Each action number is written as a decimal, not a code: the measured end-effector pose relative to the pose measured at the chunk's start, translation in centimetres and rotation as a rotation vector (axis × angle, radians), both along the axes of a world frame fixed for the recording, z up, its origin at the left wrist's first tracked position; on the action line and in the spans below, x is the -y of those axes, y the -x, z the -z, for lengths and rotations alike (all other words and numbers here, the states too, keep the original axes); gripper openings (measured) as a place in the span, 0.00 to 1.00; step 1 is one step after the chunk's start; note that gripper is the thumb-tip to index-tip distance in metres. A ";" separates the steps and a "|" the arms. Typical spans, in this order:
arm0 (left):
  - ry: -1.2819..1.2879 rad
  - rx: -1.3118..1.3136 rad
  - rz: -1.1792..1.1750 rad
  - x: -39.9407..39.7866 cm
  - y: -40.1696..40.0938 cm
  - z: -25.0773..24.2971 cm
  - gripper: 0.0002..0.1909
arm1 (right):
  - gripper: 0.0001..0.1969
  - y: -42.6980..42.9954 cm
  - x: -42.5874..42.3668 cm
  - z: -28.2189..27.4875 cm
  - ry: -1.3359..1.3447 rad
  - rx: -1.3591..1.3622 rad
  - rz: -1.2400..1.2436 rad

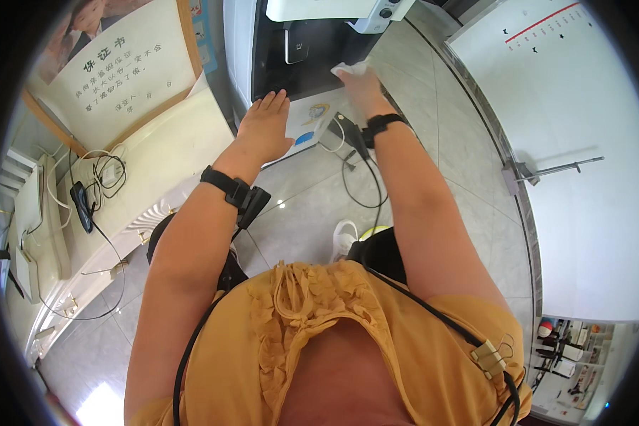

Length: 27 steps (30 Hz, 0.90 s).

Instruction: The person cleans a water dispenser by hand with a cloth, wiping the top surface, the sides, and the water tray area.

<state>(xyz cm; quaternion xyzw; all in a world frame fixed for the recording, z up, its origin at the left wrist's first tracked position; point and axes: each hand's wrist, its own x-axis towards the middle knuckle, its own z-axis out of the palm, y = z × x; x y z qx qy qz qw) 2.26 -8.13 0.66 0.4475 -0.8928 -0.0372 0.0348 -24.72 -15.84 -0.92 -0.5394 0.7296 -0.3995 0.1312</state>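
Observation:
A white appliance with a glossy black front panel (319, 58), which looks like a water dispenser, stands before me. My left hand (266, 125) rests with spread fingers at the lower left edge of that panel and holds nothing. Near the panel's right edge, my right hand (361, 90) is closed on a white cloth or tissue (350, 68); the hand is slightly blurred. Black straps with small devices circle both wrists. Stickers (315, 114) mark the white lower front of the appliance.
On the left, a cream cabinet (191, 125) bears a framed poster with writing (133, 69), a black device (81, 206) and tangled cables (109, 173). A black cable (378, 183) hangs below my right wrist. A white door (591, 213) with a metal handle (562, 169) stands at the right.

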 end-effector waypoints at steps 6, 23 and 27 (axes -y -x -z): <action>0.031 -0.063 -0.010 -0.1 -1.7 0.9 0.43 | 0.15 -0.7 3.0 1.2 -0.105 0.181 0.051; 0.014 -0.071 0.020 0.1 -0.2 0.4 0.44 | 0.18 -0.4 -2.3 0.0 0.069 -0.624 -0.367; 0.006 -0.061 0.015 -0.5 -0.9 0.7 0.44 | 0.17 -2.4 -1.9 -0.6 0.117 -0.708 -0.431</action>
